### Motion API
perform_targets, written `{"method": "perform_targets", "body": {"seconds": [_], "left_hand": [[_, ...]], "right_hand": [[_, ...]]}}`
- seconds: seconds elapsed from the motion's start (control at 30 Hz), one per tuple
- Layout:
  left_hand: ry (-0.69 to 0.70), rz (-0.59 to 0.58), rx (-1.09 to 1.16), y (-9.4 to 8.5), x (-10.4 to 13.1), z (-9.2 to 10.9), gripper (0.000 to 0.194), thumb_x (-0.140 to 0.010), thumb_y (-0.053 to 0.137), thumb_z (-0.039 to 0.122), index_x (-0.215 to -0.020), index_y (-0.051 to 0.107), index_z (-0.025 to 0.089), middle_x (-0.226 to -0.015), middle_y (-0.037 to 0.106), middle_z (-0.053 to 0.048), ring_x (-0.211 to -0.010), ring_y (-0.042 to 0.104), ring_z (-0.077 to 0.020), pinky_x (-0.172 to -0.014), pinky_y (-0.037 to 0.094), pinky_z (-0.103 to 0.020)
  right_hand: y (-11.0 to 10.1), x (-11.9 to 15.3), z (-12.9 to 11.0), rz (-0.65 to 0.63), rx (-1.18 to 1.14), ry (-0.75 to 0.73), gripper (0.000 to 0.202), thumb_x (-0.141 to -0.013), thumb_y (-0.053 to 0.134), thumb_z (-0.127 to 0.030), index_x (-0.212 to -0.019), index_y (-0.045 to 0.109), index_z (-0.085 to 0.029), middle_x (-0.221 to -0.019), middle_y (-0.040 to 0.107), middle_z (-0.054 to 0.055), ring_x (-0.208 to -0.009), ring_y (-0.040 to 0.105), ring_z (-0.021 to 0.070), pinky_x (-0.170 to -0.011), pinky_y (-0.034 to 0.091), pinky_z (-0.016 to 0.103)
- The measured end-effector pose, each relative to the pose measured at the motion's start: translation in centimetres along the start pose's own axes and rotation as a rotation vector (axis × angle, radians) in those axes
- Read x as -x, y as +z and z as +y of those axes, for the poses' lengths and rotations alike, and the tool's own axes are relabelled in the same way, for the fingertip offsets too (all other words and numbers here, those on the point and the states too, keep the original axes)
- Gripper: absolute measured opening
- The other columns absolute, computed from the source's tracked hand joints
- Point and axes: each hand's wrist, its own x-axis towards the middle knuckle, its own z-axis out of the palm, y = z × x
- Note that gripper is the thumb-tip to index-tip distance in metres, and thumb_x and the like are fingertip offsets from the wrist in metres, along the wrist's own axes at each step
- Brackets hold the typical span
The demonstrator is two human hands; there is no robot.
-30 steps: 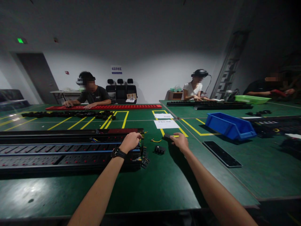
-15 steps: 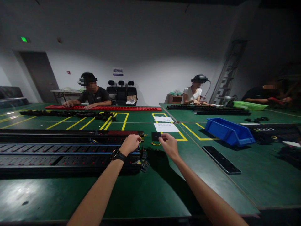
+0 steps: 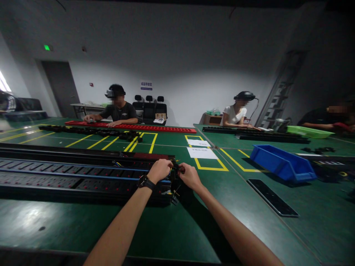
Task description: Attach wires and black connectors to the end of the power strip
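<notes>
Long black power strips [image 3: 83,183] with rows of sockets and red dots lie side by side on the table, stretching left. At their right end, my left hand [image 3: 159,170], wearing a black watch, is closed with its fingertips on loose wires; what it pinches is hidden. Facing it, my right hand [image 3: 190,176] pinches a small black end plate [image 3: 179,168], now seen nearly edge-on close against the strip end. Just below the hands, another dark end piece [image 3: 174,199] hangs tilted from the nearer strip, with white and yellow wires beside it.
Right of my hands lie a phone [image 3: 273,197] and a blue bin [image 3: 281,164]. White paper sheets [image 3: 202,153] lie ahead inside yellow tape lines. Across the green table [image 3: 222,207], one person works at a red frame [image 3: 166,128], another beside black strips [image 3: 271,138].
My right hand has brought the black plate left to the strip end and turned it from facing me to nearly edge-on. My left hand stays at the strip end. The view has shifted slightly.
</notes>
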Motion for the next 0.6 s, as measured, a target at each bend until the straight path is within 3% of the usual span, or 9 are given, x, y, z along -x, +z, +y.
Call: {"method": "perform_targets", "body": {"seconds": [0.27, 0.6], "left_hand": [[0.011, 0.011, -0.007, -0.1, 0.1, 0.1, 0.037, -0.084, 0.051, 0.010, -0.104, 0.079, 0.022, -0.103, 0.079, -0.007, -0.098, 0.073, -0.0205, -0.095, 0.054, -0.031], [0.022, -0.002, -0.015, -0.2, 0.1, 0.2, 0.036, -0.086, 0.050, 0.013, -0.106, 0.079, 0.020, -0.106, 0.078, -0.008, -0.100, 0.072, -0.0210, -0.097, 0.053, -0.031]], "right_hand": [[0.1, -0.6, -0.3, -0.124, 0.010, -0.027, 0.035, -0.077, 0.061, -0.009, -0.108, 0.071, -0.021, -0.081, 0.075, 0.003, -0.073, 0.067, 0.0193, -0.061, 0.037, 0.024], [0.3, -0.6, 0.6, -0.138, -0.101, -0.053, 0.034, -0.074, 0.062, -0.012, -0.106, 0.068, -0.020, -0.073, 0.071, -0.001, -0.064, 0.062, 0.0160, -0.059, 0.037, 0.023]]}}
